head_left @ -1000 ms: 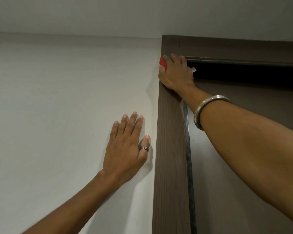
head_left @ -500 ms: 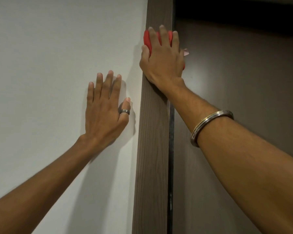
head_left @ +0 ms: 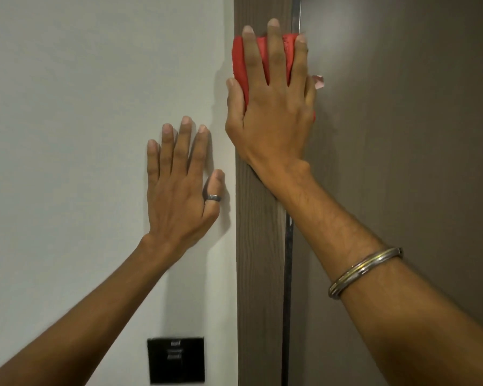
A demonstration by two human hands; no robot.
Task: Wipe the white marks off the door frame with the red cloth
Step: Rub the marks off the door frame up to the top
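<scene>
A brown wood-grain door frame [head_left: 258, 274] runs vertically through the middle of the view. My right hand [head_left: 271, 107], with a metal bangle on its wrist, presses the folded red cloth [head_left: 239, 61] flat against the frame near the top. Red fabric shows between and beside the fingers. My left hand [head_left: 179, 188], wearing a ring on the thumb, lies flat and open on the white wall [head_left: 81, 135] just left of the frame. I see no white marks on the visible part of the frame.
The brown door [head_left: 416, 135] fills the right side, with a dark gap along the frame's inner edge. A black switch plate [head_left: 176, 360] sits on the wall low down, left of the frame.
My right hand has slid the cloth down the frame from its top corner. The view has tilted down, so the frame's top is out of sight and the switch plate has appeared.
</scene>
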